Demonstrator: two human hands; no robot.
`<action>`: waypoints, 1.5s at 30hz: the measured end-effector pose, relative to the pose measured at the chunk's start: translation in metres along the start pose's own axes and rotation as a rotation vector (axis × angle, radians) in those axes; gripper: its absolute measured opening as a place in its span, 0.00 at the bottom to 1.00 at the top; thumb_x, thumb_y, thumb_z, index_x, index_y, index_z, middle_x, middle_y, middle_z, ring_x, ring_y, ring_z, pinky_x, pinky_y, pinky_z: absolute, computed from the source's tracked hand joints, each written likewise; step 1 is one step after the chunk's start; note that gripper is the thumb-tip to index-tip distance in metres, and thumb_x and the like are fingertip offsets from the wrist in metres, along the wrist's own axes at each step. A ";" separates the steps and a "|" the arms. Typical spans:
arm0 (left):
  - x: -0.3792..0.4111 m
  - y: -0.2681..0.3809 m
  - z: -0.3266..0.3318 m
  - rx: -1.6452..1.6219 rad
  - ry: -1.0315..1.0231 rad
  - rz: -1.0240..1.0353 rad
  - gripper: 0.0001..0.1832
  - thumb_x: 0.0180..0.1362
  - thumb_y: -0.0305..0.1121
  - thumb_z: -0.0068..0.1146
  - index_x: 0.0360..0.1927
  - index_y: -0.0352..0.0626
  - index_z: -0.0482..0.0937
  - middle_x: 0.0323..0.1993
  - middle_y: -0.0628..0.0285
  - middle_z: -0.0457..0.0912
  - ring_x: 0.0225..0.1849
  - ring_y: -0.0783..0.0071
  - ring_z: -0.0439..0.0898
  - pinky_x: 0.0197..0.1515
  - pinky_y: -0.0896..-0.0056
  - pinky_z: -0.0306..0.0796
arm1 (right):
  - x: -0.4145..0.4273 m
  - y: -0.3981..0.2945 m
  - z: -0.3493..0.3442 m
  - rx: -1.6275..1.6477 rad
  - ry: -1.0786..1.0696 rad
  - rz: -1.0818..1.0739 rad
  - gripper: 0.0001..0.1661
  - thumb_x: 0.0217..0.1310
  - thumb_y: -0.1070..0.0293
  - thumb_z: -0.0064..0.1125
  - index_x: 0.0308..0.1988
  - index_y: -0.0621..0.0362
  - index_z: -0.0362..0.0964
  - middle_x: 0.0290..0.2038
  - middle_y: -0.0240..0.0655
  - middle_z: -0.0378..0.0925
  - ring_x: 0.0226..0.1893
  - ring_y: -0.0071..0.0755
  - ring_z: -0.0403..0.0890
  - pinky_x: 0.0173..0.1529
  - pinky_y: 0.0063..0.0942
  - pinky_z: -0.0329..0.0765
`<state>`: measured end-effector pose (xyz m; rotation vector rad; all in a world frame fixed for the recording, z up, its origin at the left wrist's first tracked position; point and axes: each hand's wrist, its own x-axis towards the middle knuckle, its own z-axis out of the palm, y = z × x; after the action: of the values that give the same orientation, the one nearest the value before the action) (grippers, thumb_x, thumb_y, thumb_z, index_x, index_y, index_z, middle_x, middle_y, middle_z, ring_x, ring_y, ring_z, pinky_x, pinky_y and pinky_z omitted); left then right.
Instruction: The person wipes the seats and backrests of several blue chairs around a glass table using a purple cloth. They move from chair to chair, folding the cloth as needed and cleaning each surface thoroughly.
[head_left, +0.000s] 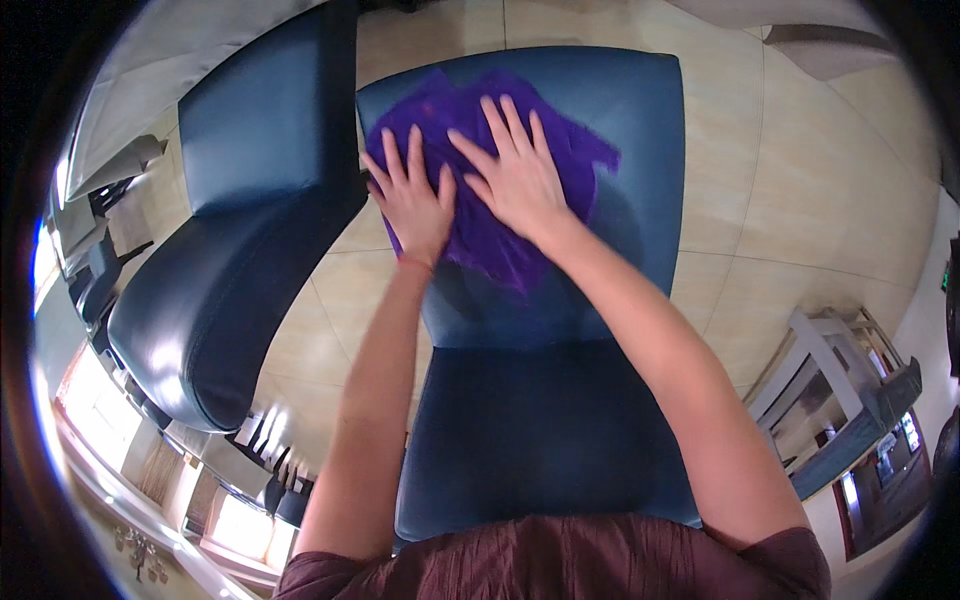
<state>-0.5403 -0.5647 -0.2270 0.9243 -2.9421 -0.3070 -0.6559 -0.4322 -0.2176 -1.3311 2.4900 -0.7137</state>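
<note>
A purple cloth (506, 251) lies spread and creased over the left and middle part of the seat of a dark blue upholstered chair (637, 97). Both hands rest flat on it with fingers spread. My left hand (416, 202) presses near the cloth's left edge, a thin red band around the wrist. Further right and slightly farther forward, my right hand (517, 169) lies palm down on the cloth, its fingers pointing forward. The chair's backrest (547, 435) stands between my forearms, close to my body.
Close by on the left stands a second dark blue chair (217, 270). Pale tiles cover the floor (810, 202). A wooden-framed piece of furniture (825, 375) is at the lower right. More chairs and tables with pale covers appear at the far left.
</note>
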 end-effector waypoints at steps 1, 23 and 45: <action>0.020 -0.015 0.006 -0.056 0.080 0.033 0.35 0.67 0.46 0.55 0.76 0.54 0.61 0.79 0.46 0.50 0.77 0.29 0.49 0.75 0.35 0.50 | 0.025 0.003 0.005 0.016 0.048 -0.008 0.36 0.62 0.48 0.63 0.68 0.33 0.68 0.75 0.50 0.54 0.76 0.56 0.51 0.77 0.59 0.48; -0.157 -0.037 -0.031 -0.086 -0.433 0.115 0.46 0.64 0.47 0.58 0.77 0.32 0.50 0.77 0.28 0.39 0.79 0.27 0.37 0.76 0.30 0.38 | -0.147 -0.047 0.007 0.083 -0.360 -0.199 0.38 0.67 0.51 0.56 0.72 0.45 0.61 0.76 0.32 0.56 0.76 0.39 0.56 0.77 0.54 0.48; -0.004 0.202 0.043 -0.108 -0.163 0.504 0.36 0.65 0.53 0.52 0.75 0.58 0.64 0.80 0.58 0.53 0.79 0.34 0.45 0.70 0.14 0.39 | -0.107 0.156 -0.049 0.224 0.343 0.505 0.36 0.75 0.56 0.49 0.76 0.46 0.49 0.63 0.60 0.69 0.59 0.67 0.75 0.58 0.51 0.77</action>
<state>-0.6549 -0.3932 -0.2284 0.1327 -3.1262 -0.5233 -0.7276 -0.2556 -0.2594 -0.4978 2.7292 -1.1166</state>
